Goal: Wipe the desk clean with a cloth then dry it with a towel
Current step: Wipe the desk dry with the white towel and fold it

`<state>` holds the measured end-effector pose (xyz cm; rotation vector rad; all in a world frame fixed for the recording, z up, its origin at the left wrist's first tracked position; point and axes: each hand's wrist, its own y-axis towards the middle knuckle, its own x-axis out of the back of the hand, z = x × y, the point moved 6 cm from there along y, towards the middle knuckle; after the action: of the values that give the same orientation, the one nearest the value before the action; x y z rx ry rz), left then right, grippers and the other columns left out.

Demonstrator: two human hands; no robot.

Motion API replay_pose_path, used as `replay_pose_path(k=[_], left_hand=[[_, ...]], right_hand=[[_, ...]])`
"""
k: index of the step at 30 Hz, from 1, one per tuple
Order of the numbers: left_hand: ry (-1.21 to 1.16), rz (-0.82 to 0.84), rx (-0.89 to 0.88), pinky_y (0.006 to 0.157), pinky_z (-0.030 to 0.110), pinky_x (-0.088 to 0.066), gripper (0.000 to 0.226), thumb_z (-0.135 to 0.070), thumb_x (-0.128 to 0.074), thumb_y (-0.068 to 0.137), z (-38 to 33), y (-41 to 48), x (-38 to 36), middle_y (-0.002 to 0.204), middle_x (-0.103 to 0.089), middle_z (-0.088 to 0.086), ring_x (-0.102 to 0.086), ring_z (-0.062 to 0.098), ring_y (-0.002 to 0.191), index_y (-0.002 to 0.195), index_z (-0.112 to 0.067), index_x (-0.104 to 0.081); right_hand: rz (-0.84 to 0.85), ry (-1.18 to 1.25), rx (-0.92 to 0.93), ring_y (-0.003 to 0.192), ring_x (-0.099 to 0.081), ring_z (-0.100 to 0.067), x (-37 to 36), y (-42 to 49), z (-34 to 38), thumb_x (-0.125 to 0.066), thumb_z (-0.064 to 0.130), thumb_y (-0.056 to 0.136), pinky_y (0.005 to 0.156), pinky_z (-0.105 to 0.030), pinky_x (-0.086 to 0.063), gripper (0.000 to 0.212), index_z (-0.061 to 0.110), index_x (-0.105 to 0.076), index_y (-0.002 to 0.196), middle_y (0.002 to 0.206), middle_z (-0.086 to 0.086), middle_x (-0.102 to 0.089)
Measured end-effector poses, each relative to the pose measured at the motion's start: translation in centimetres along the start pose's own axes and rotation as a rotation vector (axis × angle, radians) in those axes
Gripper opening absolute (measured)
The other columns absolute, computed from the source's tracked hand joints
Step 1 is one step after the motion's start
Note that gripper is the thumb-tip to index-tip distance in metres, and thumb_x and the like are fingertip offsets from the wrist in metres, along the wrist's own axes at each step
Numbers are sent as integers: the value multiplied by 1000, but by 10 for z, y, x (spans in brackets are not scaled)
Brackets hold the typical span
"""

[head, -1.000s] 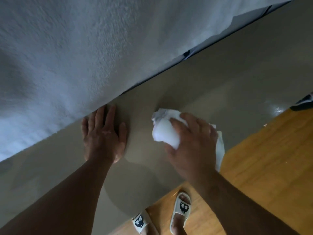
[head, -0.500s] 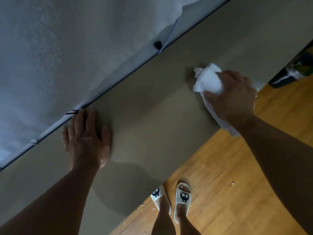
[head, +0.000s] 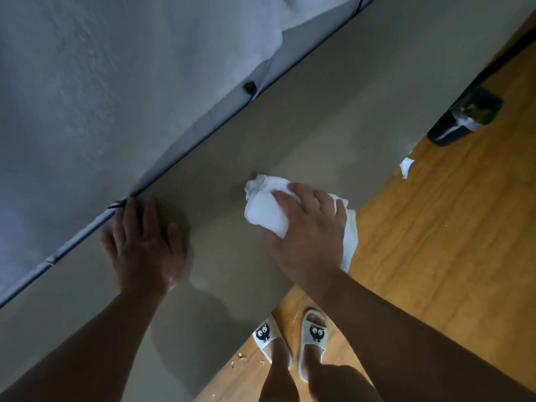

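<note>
Left hand (head: pixel 145 245) lies flat, palm down on the grey surface (head: pixel 319 126), fingers straight & slightly spread, holding nothing. Its fingertips reach nearly to the surface's far edge, where it meets the pale textured wall (head: pixel 116 82). Right hand (head: pixel 307 230) is clamped on a bunched white cloth (head: pixel 264 210): fingers curled over the top, thumb on the near side, pressing it onto the surface. Cloth sits approx mid-surface, to the right of the left hand & apart from it. A loose tail trails out behind the right hand, past the surface's near edge. Small black clip (head: pixel 249 87) sits at the far edge w/ a thin cord beside it. Below the near edge is a wood floor (head: pixel 435 227). Two white slippers (head: pixel 265 333) w/ cartoon eyes are on the person's feet, w/ a few crumbs (head: pixel 240 356) just beside them. Further right on the floor are a white paper scrap (head: pixel 406 166) & a dark container (head: pixel 467 117), too blurred to tell more.
</note>
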<state>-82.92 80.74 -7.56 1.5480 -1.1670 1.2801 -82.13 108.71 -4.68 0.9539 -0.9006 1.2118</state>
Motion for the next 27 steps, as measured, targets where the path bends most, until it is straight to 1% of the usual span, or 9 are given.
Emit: replay_pose_path(k=[2,4,7,12,15,17,19,23,27], left_hand=[[-16,-24,-24,117,64,-25,77,-54,-43,86,-10,1,6,154,-41,23,-35,43,143,147,-8,-45],[-29,-70,-72,111,65,-32,73,-51,-47,84,-30,0,12,145,-48,26,-43,46,135,139,-3,-48],[-49,-50,-123,111,66,-33,70,-46,-45,88,-66,4,8,144,-48,28,-46,47,132,139,2,-48],[-58,22,-122,117,61,-26,72,-49,-39,92,-109,31,-8,155,-40,24,-35,42,144,148,-4,-42],[-16,41,-107,117,62,-26,67,-51,-37,95,-125,46,-18,155,-36,23,-32,42,145,147,-8,-41],[7,58,-69,117,64,-24,65,-53,-37,97,-132,54,-25,157,-33,21,-28,41,147,148,-12,-40],[16,77,5,119,64,-18,68,-55,-37,97,-138,59,-29,161,-27,20,-22,38,151,153,-16,-37],[29,69,112,123,63,-8,72,-61,-32,98,-148,60,-34,169,-16,13,-9,31,157,160,-26,-26],[62,62,128,122,64,-9,73,-63,-31,98,-148,59,-33,169,-17,13,-9,31,157,160,-26,-28]], right_hand=[[5,16,33,122,-54,-30,1,6,-7,-57,59,76,106,-62,-37,58,35,-65,128,136,6,-58],[8,20,91,121,-54,-30,2,12,-15,-64,58,75,104,-61,-39,57,35,-65,127,136,6,-58],[-5,21,149,120,-55,-30,3,18,-21,-72,55,73,103,-60,-40,57,33,-65,126,136,4,-60],[3,10,130,122,-54,-28,7,45,-47,-69,58,76,106,-59,-39,60,34,-64,130,137,5,-60],[-25,8,113,122,-52,-27,14,73,-74,-68,61,77,107,-56,-40,61,34,-64,132,138,5,-59],[-41,-4,97,122,-52,-28,19,98,-96,-67,62,78,106,-53,-40,61,33,-63,132,138,5,-60],[-51,-18,76,120,-54,-31,23,126,-121,-66,62,78,104,-51,-42,61,32,-63,131,137,4,-60],[-86,-15,32,113,-58,-39,34,187,-166,-61,62,80,97,-52,-47,62,25,-61,129,134,-3,-62],[-69,-35,0,114,-57,-41,35,223,-183,-63,60,81,95,-53,-48,59,25,-58,129,134,-5,-61]])
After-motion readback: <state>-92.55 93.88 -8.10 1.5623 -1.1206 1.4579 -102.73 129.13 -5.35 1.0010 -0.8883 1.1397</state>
